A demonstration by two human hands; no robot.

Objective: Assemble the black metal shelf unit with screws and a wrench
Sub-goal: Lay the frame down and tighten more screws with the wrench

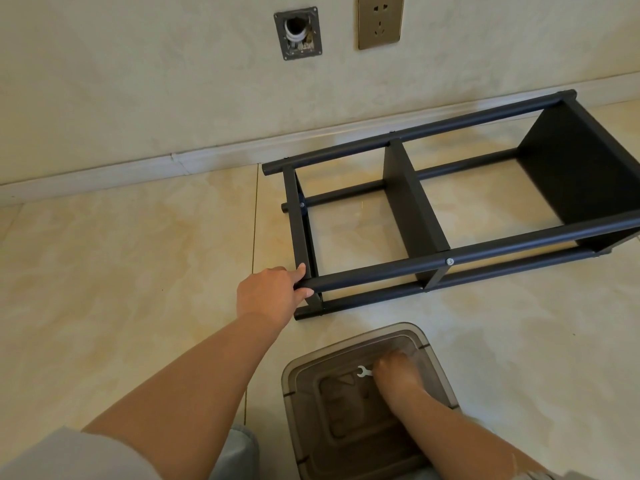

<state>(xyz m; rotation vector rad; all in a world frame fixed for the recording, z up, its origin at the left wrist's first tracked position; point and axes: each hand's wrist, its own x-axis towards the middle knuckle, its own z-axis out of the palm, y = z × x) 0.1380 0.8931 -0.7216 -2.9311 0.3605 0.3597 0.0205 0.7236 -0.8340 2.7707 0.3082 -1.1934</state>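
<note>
Shelf unit [450, 209] on its side – left hand [268, 294] grips tube end, right hand [394, 370] holds wrench [363, 371]

Left arm stretched out toward 12 o'clock, bare forearm, grey sleeve at shoulder. Left hand [268, 295] curled, thumb on top, fingers wrapped under, gripping shelf tube [381, 273] end. Right arm angled toward 11 o'clock, lower in view. Right hand [396, 374] knuckles up, fingers tucked, pinching small wrench [363, 371].

shelf unit [450, 209] laid on floor [138, 254] by the wall | bin [304, 375] set before it | wrench [363, 371] held inside bin
</note>
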